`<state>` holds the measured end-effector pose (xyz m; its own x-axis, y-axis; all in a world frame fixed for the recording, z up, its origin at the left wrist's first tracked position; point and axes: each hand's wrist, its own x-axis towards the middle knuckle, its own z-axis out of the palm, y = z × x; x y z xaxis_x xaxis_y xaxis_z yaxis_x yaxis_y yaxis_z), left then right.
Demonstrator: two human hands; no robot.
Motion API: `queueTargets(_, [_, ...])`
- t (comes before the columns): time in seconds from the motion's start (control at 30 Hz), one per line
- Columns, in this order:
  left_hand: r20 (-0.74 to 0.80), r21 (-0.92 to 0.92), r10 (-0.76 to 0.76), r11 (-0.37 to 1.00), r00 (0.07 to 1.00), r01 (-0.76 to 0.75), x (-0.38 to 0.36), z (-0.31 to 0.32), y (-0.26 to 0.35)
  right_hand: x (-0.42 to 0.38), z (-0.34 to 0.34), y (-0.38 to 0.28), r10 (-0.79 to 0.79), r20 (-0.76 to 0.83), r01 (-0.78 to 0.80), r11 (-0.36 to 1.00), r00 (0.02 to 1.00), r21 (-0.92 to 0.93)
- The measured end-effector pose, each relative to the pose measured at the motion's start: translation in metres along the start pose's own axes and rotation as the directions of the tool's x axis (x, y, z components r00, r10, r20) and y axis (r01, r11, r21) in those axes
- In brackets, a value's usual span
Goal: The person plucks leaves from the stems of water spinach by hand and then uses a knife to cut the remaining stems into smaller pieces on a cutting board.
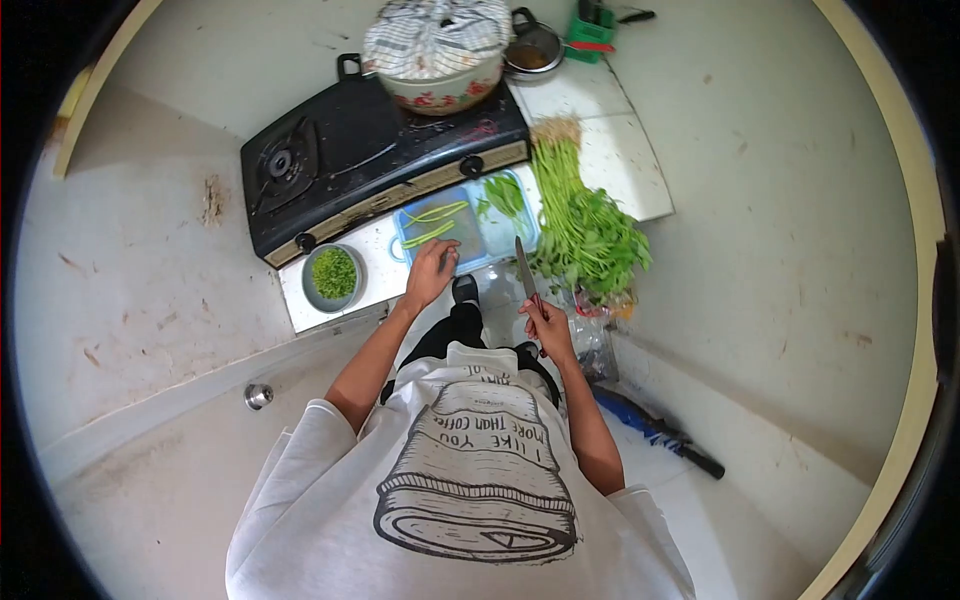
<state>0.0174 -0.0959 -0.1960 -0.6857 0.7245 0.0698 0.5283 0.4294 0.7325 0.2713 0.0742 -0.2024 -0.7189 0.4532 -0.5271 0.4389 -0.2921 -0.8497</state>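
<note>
My right hand (pixel 547 327) is closed around the reddish handle of a knife (pixel 526 270), whose blade points away from me beside the right end of a blue cutting board (pixel 492 242). At the board's near edge, my left hand (pixel 432 272) has its fingers loosely bent and partly apart, with nothing visible in them. Just beyond it, several green stems (pixel 430 234) lie on the board's left half. Some cut green leaves (pixel 503 196) rest on the right half. A grey bowl (pixel 309 292) of finely chopped greens (pixel 333 273) stands to the left.
Behind the board stands a black gas stove (pixel 345 150) bearing a floral pot (pixel 445 95) covered with a striped cloth (pixel 438 40). A large bunch of leafy greens (pixel 595 225) lies right of the board. A strainer (pixel 535 50) and green holder (pixel 590 35) are at the back.
</note>
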Motion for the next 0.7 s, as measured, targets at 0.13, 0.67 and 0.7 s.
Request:
queueTargets(0.13, [-0.111, 0.116, -0.021, 0.993, 0.994, 0.034, 0.009, -0.024, -0.031, 0.039, 0.023, -0.022, -0.041, 0.079, 0.05, 0.992, 0.996, -0.116])
queueTargets(0.67, [0.084, 0.066, 0.015, 0.998, 0.996, -0.021, 0.034, -0.019, -0.06, 0.098, 0.06, -0.058, 0.004, 0.085, 0.025, 0.941, 0.996, -0.337])
queueTargets(0.7, [0.052, 0.069, 0.028, 0.997, 0.998, -0.031, 0.035, -0.019, -0.06, 0.097, 0.06, -0.06, 0.019, 0.086, 0.011, 0.943, 0.996, -0.333])
